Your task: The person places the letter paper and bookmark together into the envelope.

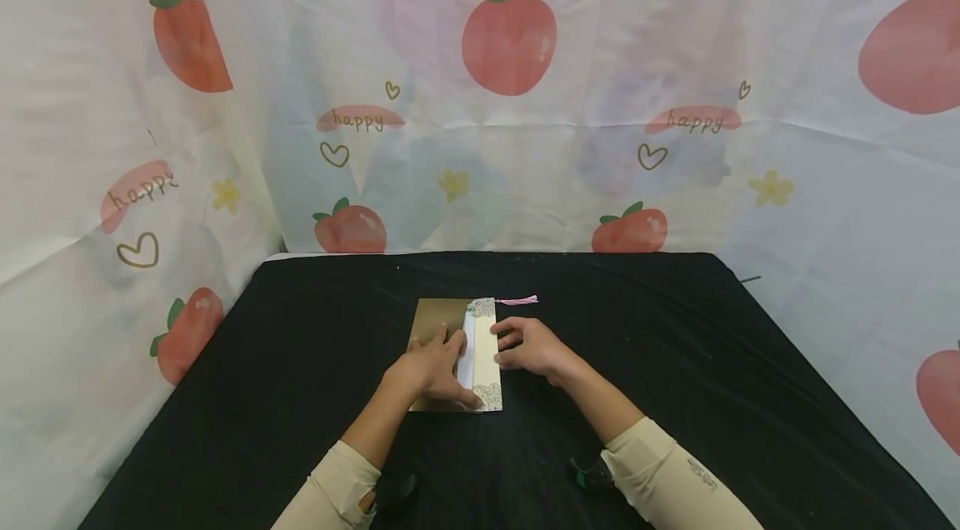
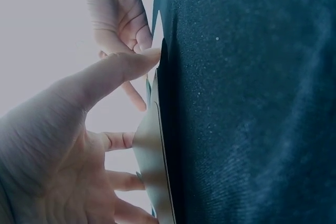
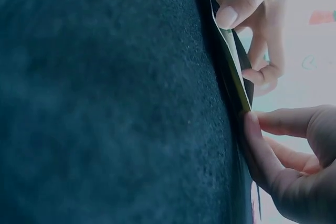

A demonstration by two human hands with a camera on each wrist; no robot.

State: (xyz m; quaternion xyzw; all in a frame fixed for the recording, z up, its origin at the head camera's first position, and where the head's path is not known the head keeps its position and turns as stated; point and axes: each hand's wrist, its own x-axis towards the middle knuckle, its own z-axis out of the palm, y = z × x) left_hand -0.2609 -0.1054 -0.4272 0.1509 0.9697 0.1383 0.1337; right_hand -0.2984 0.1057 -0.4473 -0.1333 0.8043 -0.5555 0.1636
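A flat folded card lies on the black cloth in the head view, its gold panel (image 1: 435, 315) on the left. A cream strip (image 1: 485, 351) with lace-patterned ends runs along its right side, with a white layer beside it. My left hand (image 1: 437, 370) spreads over the card, fingers on the gold panel and thumb pressing near the strip's lower end. With bent fingers, my right hand (image 1: 531, 347) holds the card's right edge; in the right wrist view its thumb (image 3: 254, 124) and index finger meet at that edge. Part of the gold panel is hidden under the left hand.
A pink tassel (image 1: 517, 300) sticks out to the right from the card's top corner. Black cloth (image 1: 300, 397) covers the table. A white curtain (image 1: 525, 172) printed with peaches hangs behind and at both sides. Small dark objects lie near both forearms.
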